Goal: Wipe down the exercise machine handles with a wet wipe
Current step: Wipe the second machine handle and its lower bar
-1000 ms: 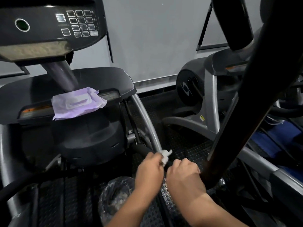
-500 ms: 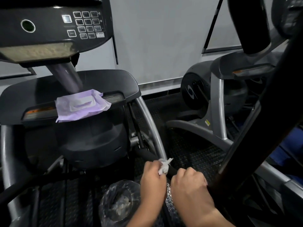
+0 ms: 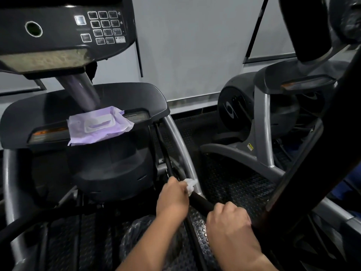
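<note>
while the black handle [image 3: 201,202] is gripped at its near end by the right hand [image 3: 229,222], its fingers curled round the bar, a crumpled white wet wipe [image 3: 189,183] is pinched in the left hand [image 3: 172,198] and pressed against the same handle further up, beside the silver frame tube [image 3: 183,153]. a purple pack of wipes [image 3: 99,126] is laid on the machine's black shelf [image 3: 136,94], at its front edge, below the console keypad [image 3: 103,26].

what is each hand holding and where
Left hand grips a crumpled white wet wipe against the black padded handle; right hand grips that handle lower down.
</note>
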`<state>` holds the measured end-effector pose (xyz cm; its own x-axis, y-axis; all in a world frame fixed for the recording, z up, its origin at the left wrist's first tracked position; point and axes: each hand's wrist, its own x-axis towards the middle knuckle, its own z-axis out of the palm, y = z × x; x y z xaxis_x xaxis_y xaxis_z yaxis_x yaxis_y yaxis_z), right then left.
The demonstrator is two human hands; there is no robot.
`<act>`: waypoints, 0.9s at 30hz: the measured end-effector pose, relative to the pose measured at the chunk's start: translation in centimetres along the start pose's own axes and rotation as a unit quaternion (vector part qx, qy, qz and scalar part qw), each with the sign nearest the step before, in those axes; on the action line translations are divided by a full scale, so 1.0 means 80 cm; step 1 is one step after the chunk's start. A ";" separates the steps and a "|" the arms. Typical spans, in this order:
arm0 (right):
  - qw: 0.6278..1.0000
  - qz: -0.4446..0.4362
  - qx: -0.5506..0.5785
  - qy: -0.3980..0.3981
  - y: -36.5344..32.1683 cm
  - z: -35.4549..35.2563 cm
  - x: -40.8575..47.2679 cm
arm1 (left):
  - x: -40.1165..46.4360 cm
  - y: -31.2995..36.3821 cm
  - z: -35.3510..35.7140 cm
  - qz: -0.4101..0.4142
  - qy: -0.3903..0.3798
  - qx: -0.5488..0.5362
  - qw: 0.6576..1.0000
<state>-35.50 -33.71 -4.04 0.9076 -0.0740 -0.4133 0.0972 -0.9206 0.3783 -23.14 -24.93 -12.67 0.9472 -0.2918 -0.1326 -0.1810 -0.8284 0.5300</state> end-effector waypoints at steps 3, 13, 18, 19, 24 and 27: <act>1.000 0.001 0.003 0.015 -0.002 0.004 -0.001 | -0.025 0.013 0.007 0.119 0.026 0.008 0.993; 0.999 0.018 -0.010 0.028 -0.005 0.007 0.000 | -0.023 -0.006 0.023 -0.050 0.033 -0.175 0.983; 0.998 0.009 -0.004 0.056 -0.008 0.013 0.003 | -0.068 0.023 0.043 -0.189 0.037 -0.429 0.882; 0.998 0.013 -0.002 0.058 -0.008 0.014 0.002 | -0.058 0.021 0.047 -0.235 0.039 -0.498 0.834; 0.998 0.032 0.004 0.061 -0.006 0.005 -0.005 | -0.054 0.032 0.041 -0.346 0.020 -0.657 0.670; 0.998 0.024 -0.004 0.059 -0.005 0.000 -0.008 | -0.095 0.049 0.036 -0.325 -0.064 -0.679 0.655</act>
<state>-36.08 -33.28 -3.95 0.9529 -0.0721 -0.2946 0.0551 -0.9140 0.4019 -31.81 -27.37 -12.01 0.6612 -0.1989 -0.7234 0.7348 0.3663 0.5709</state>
